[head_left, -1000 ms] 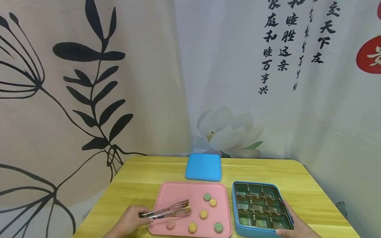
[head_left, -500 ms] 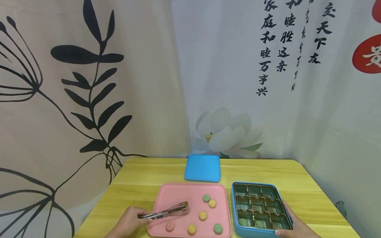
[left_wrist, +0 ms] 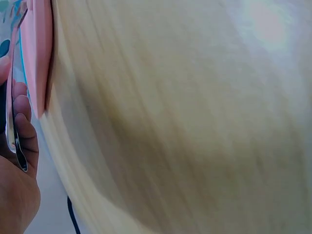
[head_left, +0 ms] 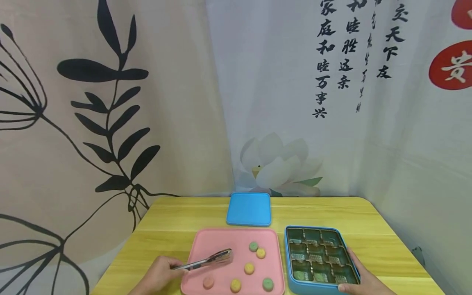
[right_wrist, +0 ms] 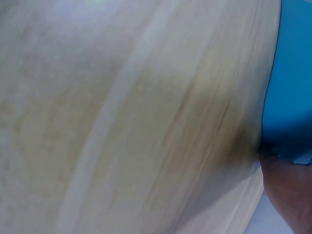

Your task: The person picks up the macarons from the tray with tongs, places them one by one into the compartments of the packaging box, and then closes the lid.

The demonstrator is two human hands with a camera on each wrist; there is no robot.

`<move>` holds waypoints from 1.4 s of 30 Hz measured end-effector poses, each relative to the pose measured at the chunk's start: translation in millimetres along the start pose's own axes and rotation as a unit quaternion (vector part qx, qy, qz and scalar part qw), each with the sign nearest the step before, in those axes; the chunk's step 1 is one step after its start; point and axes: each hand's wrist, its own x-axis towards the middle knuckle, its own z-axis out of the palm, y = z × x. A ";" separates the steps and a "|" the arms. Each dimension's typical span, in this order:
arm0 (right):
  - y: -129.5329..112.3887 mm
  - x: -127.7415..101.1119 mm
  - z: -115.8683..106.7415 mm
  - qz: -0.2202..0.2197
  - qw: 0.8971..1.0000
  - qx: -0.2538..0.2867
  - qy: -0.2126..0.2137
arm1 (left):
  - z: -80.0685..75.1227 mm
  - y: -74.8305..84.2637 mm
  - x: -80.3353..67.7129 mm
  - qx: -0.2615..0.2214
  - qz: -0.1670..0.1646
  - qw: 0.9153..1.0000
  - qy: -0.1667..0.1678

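My left hand grips metal tongs by the handle end, their tips over the pink tray with their arms close together. Nothing is visible between the tips. In the left wrist view, fingers curl about the tongs. On the tray lie small round macaron-like pieces: a pink one, several yellow ones and two green ones. My right hand holds the blue box at its near right corner, thumb in front. Green pieces sit in front compartments of its divided insert.
A flat blue lid lies behind the pink tray on the wooden table. A printed curtain hangs behind the table's back edge. The tray and box stand side by side with a narrow gap.
The tongs' arms, spread apart a second ago, have come together over the tray. Both hands stay nearly in place. The head view has shifted slightly.
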 end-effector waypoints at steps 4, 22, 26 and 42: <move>16.3 9.4 -9.8 0.005 0.999 0.031 -0.016 | 1.3 6.7 3.2 -0.001 -0.002 1.000 0.004; -21.7 -8.4 14.5 0.003 0.999 -0.037 0.033 | 8.1 37.8 31.6 0.012 0.005 1.000 0.021; -20.9 -8.1 12.9 -0.008 0.999 -0.029 0.016 | 12.8 46.1 38.3 0.000 0.013 1.000 0.007; -15.9 -12.5 14.2 -0.017 1.000 -0.010 0.023 | 42.6 83.3 70.5 -0.003 0.066 0.997 -0.030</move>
